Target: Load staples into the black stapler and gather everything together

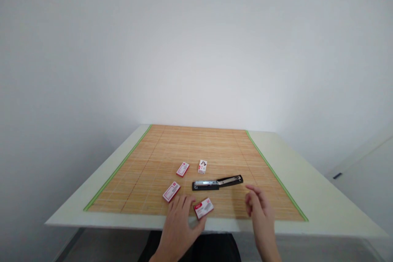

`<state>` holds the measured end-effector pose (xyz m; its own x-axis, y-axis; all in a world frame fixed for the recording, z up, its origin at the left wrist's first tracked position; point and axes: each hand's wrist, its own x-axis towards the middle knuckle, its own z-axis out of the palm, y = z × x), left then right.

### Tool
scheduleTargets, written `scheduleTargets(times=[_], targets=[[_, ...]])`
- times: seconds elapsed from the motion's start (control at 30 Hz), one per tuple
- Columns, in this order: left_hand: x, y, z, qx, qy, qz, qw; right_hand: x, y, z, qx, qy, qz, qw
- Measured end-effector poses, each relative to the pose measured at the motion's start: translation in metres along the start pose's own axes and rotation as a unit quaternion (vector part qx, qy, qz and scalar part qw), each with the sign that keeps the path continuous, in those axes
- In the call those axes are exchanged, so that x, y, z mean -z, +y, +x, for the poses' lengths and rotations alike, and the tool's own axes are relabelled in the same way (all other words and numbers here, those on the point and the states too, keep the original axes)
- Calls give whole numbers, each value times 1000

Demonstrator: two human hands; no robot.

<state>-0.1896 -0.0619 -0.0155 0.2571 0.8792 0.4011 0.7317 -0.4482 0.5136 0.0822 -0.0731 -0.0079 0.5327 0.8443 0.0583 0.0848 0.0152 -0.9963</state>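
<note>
A black stapler (206, 184) lies unfolded on the bamboo mat (199, 143), its metal rail and the inside of its arm showing. My left hand (181, 226) rests at the mat's front edge with fingers spread. Its thumb and index finger lie beside a red-and-white small box (204, 208); whether they touch it, I cannot tell. My right hand (260, 211) hovers right of the stapler, index finger and thumb curled together. Anything between those fingers is hidden. Another red-and-white box (171, 191) sits just beyond my left fingertips.
Farther back on the mat are one more red-and-white box (183, 169) and a white box (202, 166) with a dark picture on it. The mat covers the middle of a white table (307, 180), which stands against a pale wall (196, 49).
</note>
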Motion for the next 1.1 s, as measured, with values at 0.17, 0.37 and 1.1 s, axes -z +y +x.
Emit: scheduleTargets(times=[0.17, 0.37, 1.1], targets=[[12, -5, 7, -13, -68, -10, 998, -29, -2, -28, -272, -315, 87, 905], [12, -10, 31, -36, -88, -46, 994, -31, -16, -31, -304, -339, 116, 882], [3, -27, 38, -44, -127, -97, 986, -49, -22, -4, 113, -341, -343, 868]])
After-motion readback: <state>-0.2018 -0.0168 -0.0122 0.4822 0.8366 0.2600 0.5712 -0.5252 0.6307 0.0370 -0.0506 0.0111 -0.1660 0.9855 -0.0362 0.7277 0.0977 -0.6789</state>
